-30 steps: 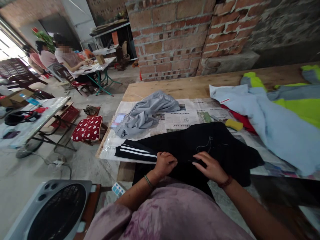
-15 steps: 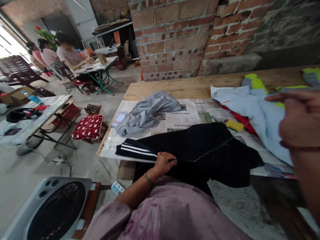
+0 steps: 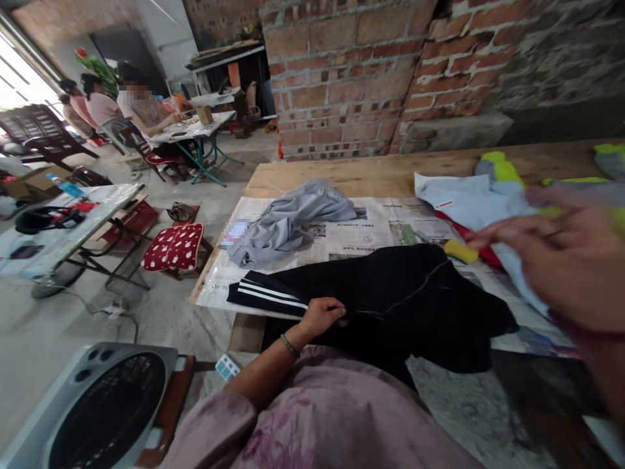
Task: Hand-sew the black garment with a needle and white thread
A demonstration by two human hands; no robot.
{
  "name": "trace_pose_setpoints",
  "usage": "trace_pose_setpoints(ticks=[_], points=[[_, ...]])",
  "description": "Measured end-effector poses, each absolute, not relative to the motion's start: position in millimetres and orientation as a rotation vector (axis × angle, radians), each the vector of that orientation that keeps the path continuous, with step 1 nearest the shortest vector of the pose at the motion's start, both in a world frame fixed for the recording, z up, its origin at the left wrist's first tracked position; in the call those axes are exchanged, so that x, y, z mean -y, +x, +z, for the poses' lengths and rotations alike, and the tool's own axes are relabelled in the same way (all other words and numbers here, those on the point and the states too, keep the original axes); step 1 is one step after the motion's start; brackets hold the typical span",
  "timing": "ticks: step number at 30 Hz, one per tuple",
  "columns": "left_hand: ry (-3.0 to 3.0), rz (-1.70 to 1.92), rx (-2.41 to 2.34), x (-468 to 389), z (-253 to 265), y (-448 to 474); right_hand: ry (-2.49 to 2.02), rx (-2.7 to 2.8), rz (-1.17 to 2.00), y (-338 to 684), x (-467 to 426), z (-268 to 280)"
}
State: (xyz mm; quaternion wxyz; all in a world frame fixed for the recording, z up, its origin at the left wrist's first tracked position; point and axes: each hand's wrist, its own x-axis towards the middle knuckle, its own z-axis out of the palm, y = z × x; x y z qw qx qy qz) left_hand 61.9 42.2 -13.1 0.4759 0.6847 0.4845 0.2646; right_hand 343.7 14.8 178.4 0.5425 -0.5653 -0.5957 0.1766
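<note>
My left hand [image 3: 322,315] is closed in a pinch on the edge of a black garment [image 3: 415,293]. The garment has three white stripes on a narrow folded part at its left end. A pale thread [image 3: 415,292] runs loosely over the black cloth from near my left hand. My right hand [image 3: 561,254] is raised above the right side of the table, smeared by motion. Its thumb and forefinger look pressed together; anything between them is too small to make out. Just behind its fingertips lies a yellow sponge-like piece [image 3: 459,251].
A grey cloth [image 3: 303,215] lies on newspaper [image 3: 375,228] over the wooden table [image 3: 381,170]. Light blue cloth [image 3: 469,195] and grey-and-neon-yellow pieces [image 3: 502,168] lie to the right. A fan [image 3: 112,404] and a red cushioned stool [image 3: 173,246] stand left; people [image 3: 141,111] sit at another table.
My right hand has moved leftward, its fingertips now near the yellow piece. The thread on the black cloth lies slacker and more curved. My left hand keeps its hold.
</note>
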Motion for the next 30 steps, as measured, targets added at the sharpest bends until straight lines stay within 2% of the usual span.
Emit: trace_pose_setpoints(ticks=[2,6,9,13,19,30], points=[[1.643,0.637,-1.188,-42,-13,61,-1.476,1.428,0.577,316,-4,150],[1.617,0.615,-1.187,-43,-12,60,-1.488,1.428,1.218,266,25,63],[1.607,0.631,-1.165,-43,-9,61,-1.510,1.331,1.450,236,41,11],[1.633,0.679,-1.174,-41,-7,62,-1.527,1.353,1.389,215,45,-17],[1.712,0.714,-1.206,-37,-7,62,-1.510,1.341,1.264,212,36,-23],[1.740,0.788,-1.191,-33,-5,63,-1.521,1.313,1.261,210,33,-32]])
